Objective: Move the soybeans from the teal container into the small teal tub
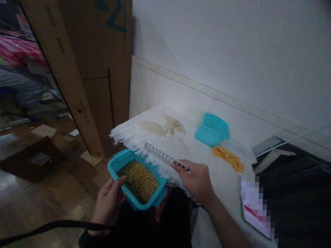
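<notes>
My left hand (110, 199) grips the near left rim of a blue plastic container (160, 201), thumb over the edge. Yellowish soybeans (140, 180) fill much of it. The container is held just off the front edge of a table with a fringed white cloth (123, 127). My right hand (196, 177) is closed on one end of a white slotted plastic strip (155, 151), which may be a comb. Its far end lies along the cloth's edge, above the container. On the cloth are a pale grain heap (152, 127) and a smaller patch of scattered beans (175, 124).
A second blue container (212, 130) stands toward the wall, beside an orange cloth (227, 158) and a clear lid (241, 150). A phone-like device (256, 217) lies at the table's right edge. A tall cardboard box (102, 61) stands left; flattened cardboard (32, 157) lies on the floor.
</notes>
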`<state>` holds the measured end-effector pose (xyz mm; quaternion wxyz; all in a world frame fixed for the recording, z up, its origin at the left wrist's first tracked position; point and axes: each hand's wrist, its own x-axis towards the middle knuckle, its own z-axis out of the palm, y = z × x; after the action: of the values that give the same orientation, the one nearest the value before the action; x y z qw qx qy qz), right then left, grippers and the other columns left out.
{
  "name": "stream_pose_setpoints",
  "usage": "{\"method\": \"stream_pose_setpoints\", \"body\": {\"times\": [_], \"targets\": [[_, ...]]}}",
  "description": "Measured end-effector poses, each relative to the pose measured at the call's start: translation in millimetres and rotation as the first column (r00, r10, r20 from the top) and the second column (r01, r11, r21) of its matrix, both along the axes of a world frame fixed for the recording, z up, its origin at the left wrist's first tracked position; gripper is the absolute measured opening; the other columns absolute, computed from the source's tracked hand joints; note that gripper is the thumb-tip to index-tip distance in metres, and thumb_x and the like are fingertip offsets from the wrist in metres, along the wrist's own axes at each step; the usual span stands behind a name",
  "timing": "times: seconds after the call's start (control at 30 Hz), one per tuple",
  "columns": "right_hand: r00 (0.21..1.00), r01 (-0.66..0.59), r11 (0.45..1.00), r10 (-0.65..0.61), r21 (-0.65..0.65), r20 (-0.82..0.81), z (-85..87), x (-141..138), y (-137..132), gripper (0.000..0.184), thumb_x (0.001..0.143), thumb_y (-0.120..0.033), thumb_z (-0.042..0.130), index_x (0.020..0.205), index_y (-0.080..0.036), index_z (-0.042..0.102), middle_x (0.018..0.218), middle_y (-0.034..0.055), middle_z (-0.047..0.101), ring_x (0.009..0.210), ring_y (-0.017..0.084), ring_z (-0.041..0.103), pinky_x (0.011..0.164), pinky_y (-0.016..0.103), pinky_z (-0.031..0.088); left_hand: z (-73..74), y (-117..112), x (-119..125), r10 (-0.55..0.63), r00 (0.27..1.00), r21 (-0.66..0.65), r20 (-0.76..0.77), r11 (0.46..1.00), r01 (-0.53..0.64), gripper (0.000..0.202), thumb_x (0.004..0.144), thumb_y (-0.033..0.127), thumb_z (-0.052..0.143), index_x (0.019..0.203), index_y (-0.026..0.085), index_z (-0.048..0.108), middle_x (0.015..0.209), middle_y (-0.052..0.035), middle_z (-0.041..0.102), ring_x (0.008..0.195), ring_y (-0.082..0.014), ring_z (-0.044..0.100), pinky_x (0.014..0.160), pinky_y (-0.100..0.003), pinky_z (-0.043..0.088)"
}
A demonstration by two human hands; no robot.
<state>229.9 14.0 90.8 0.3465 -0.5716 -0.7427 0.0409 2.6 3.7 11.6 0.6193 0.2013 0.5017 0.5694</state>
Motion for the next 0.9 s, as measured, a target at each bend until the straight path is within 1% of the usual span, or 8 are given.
{"method": "stream_pose_setpoints", "body": {"times": [0.1, 0.17, 0.23, 0.37, 0.47, 0.6, 0.77, 0.9], "targets": [[0.999, -0.034, 0.999, 0.034, -0.016, -0.006, 6.8, 6, -9, 0.018, 0.083, -0.029, 0.056, 0.083, -0.021, 0.072, 0.078, 0.0014, 0.073, 0.067, 0.016, 0.067, 0.06, 0.021, 0.047, -1.8, 0, -1, 0.015, 1.0, -0.001, 0.006, 1.0, -0.015, 0.022, 0.065, 0.033, 0.072, 0.064, 0.019, 0.055, 0.044, 0.0103, 0.041, 0.036, -0.0042, 0.034, 0.034, -0.014, 0.026], [1.0, 0.03, 0.999, -0.03, -0.013, -0.008, 11.4, 18, -13, 0.018, 0.082, -0.031, 0.058, 0.081, -0.021, 0.072, 0.074, 0.0008, 0.072, 0.065, 0.016, 0.067, 0.058, 0.021, 0.047, -1.6, -1, -1, 0.018, 1.0, -0.023, 0.001, 1.0, -0.018, 0.022, 0.063, 0.033, 0.073, 0.063, 0.019, 0.056, 0.044, 0.0098, 0.043, 0.036, -0.0042, 0.035, 0.035, -0.015, 0.028], [0.99, 0.141, 0.99, -0.141, 0.001, -0.018, 13.8, 34, -10, 0.02, 0.08, -0.034, 0.059, 0.079, -0.02, 0.072, 0.07, 0.0003, 0.071, 0.06, 0.016, 0.065, 0.054, 0.022, 0.045, -0.5, -1, -2, 0.015, 1.0, -0.052, -0.008, 0.999, -0.015, 0.021, 0.061, 0.033, 0.074, 0.067, 0.019, 0.06, 0.046, 0.0089, 0.046, 0.039, -0.0052, 0.04, 0.037, -0.015, 0.033], [0.928, 0.369, 0.927, -0.371, 0.065, 0.023, 11.8, 73, 14, 0.029, 0.079, -0.042, 0.057, 0.077, -0.017, 0.071, 0.058, 0.0002, 0.066, 0.052, 0.016, 0.058, 0.049, 0.023, 0.038, 2.4, -1, -3, 0.011, 1.0, -0.074, -0.028, 0.997, -0.013, 0.023, 0.058, 0.032, 0.075, 0.073, 0.019, 0.063, 0.043, 0.0094, 0.046, 0.037, -0.0059, 0.04, 0.034, -0.016, 0.03], [0.886, 0.446, 0.889, -0.455, 0.1, 0.087, 8.5, 94, 46, 0.036, 0.078, -0.047, 0.055, 0.068, -0.015, 0.069, 0.051, 0.001, 0.06, 0.051, 0.016, 0.054, 0.049, 0.024, 0.032, 5.1, -2, -3, 0.005, 0.999, -0.064, -0.041, 0.998, -0.007, 0.023, 0.056, 0.032, 0.075, 0.068, 0.018, 0.061, 0.042, 0.0093, 0.047, 0.034, -0.0052, 0.038, 0.032, -0.016, 0.028], [0.895, 0.422, 0.902, -0.43, 0.088, 0.116, 4.7, 106, 96, 0.037, 0.077, -0.049, 0.053, 0.068, -0.016, 0.069, 0.054, 0.0012, 0.06, 0.053, 0.015, 0.052, 0.049, 0.024, 0.028, 10.6, -3, -3, 0.014, 0.997, -0.063, -0.076, 0.998, -0.019, 0.023, 0.055, 0.032, 0.075, 0.059, 0.018, 0.057, 0.038, 0.0102, 0.041, 0.031, -0.0049, 0.036, 0.032, -0.017, 0.028], [0.938, 0.336, 0.941, -0.338, 0.039, 0.077, -1.2, 114, 151, 0.035, 0.074, -0.049, 0.056, 0.063, -0.017, 0.065, 0.052, -0.0004, 0.055, 0.05, 0.012, 0.046, 0.048, 0.024, 0.024, 15.5, -2, -3, 0.01, 0.997, -0.083, -0.083, 0.996, -0.017, 0.026, 0.053, 0.031, 0.076, 0.07, 0.017, 0.063, 0.05, 0.005, 0.057, 0.041, -0.0094, 0.05, 0.039, -0.02, 0.04], [0.961, 0.275, 0.961, -0.275, 0.027, 0.024, -5.4, 114, 182, 0.038, 0.073, -0.051, 0.057, 0.063, -0.016, 0.065, 0.049, -0.0021, 0.051, 0.048, 0.011, 0.043, 0.046, 0.023, 0.022, 15.1, -1, -4, 0.025, 0.996, -0.109, -0.088, 0.993, -0.035, 0.027, 0.051, 0.032, 0.077, 0.069, 0.017, 0.063, 0.052, 0.0043, 0.059, 0.043, -0.0111, 0.053, 0.041, -0.021, 0.043]]}}
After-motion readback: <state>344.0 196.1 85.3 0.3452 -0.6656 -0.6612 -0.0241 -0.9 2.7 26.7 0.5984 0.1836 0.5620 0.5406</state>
